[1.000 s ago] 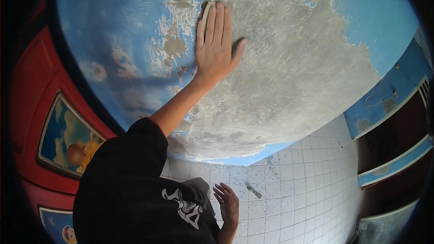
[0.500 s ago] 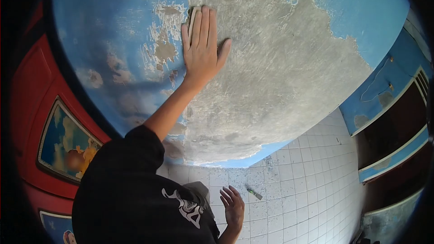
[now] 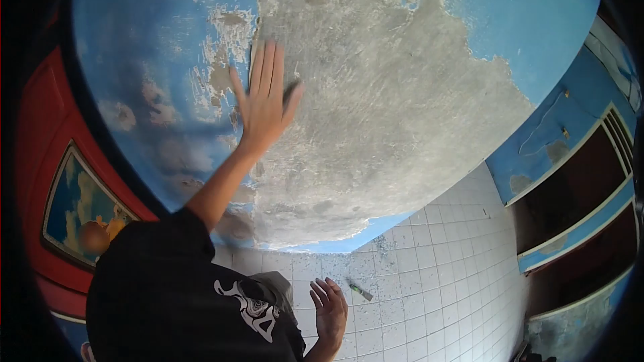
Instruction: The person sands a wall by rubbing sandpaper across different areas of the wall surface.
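While my right hand (image 3: 329, 312) hangs, fingers loosely parted, I see my left hand (image 3: 263, 104), flat over a pale pad (image 3: 253, 62), lower along the left edge of the bare patch (image 3: 376, 107), little finger newly splayed.

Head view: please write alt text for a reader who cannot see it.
A person's left hand presses a pale piece against a wall whose blue paint is partly stripped to grey. The right hand is empty; a scraper lies on the tiled floor.

L hand (image 3: 263, 106) flat, arm (image 3: 227, 177) ext'd, R hand (image 3: 331, 315) low & half-curled
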`<state>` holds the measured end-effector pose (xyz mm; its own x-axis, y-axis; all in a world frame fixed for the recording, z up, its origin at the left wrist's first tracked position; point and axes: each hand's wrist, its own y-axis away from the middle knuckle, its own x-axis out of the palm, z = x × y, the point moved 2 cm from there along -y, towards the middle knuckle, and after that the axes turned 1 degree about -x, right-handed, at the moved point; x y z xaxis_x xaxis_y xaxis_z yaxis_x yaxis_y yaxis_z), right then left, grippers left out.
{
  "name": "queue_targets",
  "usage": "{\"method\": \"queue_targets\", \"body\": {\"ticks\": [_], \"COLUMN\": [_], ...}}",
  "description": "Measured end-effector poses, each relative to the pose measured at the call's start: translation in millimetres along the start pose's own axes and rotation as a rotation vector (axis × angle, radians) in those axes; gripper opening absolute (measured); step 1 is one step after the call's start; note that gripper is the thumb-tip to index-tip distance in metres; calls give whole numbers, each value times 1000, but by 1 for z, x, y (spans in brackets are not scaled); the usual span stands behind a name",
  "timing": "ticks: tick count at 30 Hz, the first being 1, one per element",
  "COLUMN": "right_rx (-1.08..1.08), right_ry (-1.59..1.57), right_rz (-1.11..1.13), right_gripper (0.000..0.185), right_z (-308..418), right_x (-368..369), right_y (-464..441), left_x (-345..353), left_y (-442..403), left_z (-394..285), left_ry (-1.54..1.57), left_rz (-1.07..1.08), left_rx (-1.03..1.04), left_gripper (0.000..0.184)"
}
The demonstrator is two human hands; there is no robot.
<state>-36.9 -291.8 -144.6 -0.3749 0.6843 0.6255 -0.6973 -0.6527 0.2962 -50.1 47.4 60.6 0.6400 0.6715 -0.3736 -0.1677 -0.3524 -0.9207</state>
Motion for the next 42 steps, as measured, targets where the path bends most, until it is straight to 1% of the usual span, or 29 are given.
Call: {"method": "queue_targets", "body": {"ticks": [1, 3, 4, 6, 8, 10, 11, 13, 14, 16, 18, 19, 20, 21, 23, 24, 25, 26, 27, 29, 30, 31, 33, 35, 37, 38, 40, 42], "right_rx": [4, 10, 20, 34, 41, 36, 26, -3, -17, -42, -108, -101, -83, -70, -56, -54, -61, -60, -112, -99, -111, -133, -212, -205, -252, -279, -299, -326], "right_ry": [9, 9, 13, 27, 66, 59, 54, 75, 100, 114, 151, 151, 75, -5, -35, -67, -103, -97, -128, -65, -100, -116, -97, -104, -57, -29, -28, -25], "right_rz": [7, 21, 32, 29, 29, 14, -10, -53, -98, -103, -79, -83, -127, -170, -223, -210, -204, -262, -286, -233, -287, -316, -264, -300, -329, -335, -346, -358], "right_gripper": [33, 33, 34, 34, 36, 37, 38, 39, 39, 40, 42, 42, 43, 43, 44, 44, 44, 47, 47, 50, 55, 55, 56, 56, 56, 57, 57, 57], "right_z": [-1, -6, -8, -9, -11, -10, -7, -2, 1, 5, 1, 0, 0, 0, 0, -1, -2, -1, -2, -9, -9, -9, -6, -4, -5, -6, -7, -4], "right_x": [0, 1, 2, 5, 4, 6, 5, 8, 7, 4, -3, -3, -4, -4, -4, -7, -10, -6, -9, -20, -21, -23, -25, -28, -31, -33, -30, -30], "right_y": [-1, -4, -5, -4, -5, -5, -5, -6, -5, -4, -3, -2, -1, -2, -2, -2, 1, 2, -1, 1, 1, 4, 7, 7, 9, 8, 5, 7], "left_x": [1, 0, 2, 12, 35, 54, 53, 47, 51, 25, 2, -2, -4, -4, -2, 2, 8, 19, 34, 60, 62, 60, 51, 26, 5, 2, -2, 16], "left_y": [-17, -38, -31, 14, 88, 172, 177, 170, 160, 88, 17, -8, -23, -30, -36, -25, -3, 30, 67, 149, 164, 166, 134, 57, -15, -29, -43, 8], "left_z": [-3, -8, -6, -3, -1, 8, 12, 10, 13, 0, -6, -14, -20, -22, -30, -30, -26, -24, -22, -15, -10, -12, -15, -20, -17, -19, -26, -28], "left_ry": [-7, 127, 127, 21, -15, 69, 73, -27, -36, 6, 64, 127, 192, 196, 198, 142, 96, 115, 141, 147, 116, 78, 51, 99, 122, 126, 117, 44], "left_rz": [-2, -200, -202, 7, 249, 485, 481, 401, 412, 330, 105, 32, -44, -43, -80, -28, 25, 94, 146, 308, 352, 397, 270, 50, -162, -155, -296, -120], "left_rx": [-10, 17, 18, 37, 21, 157, 152, 252, 219, 54, 54, 61, 70, 75, 96, 82, 73, 73, 85, 163, 177, 189, 181, 111, 46, 49, 101, 92], "left_gripper": [63, 65, 65, 64, 63, 61, 61, 60, 59, 61, 64, 65, 65, 65, 73, 73, 74, 72, 71, 71, 71, 72, 74, 75, 76, 76, 76, 76]}}
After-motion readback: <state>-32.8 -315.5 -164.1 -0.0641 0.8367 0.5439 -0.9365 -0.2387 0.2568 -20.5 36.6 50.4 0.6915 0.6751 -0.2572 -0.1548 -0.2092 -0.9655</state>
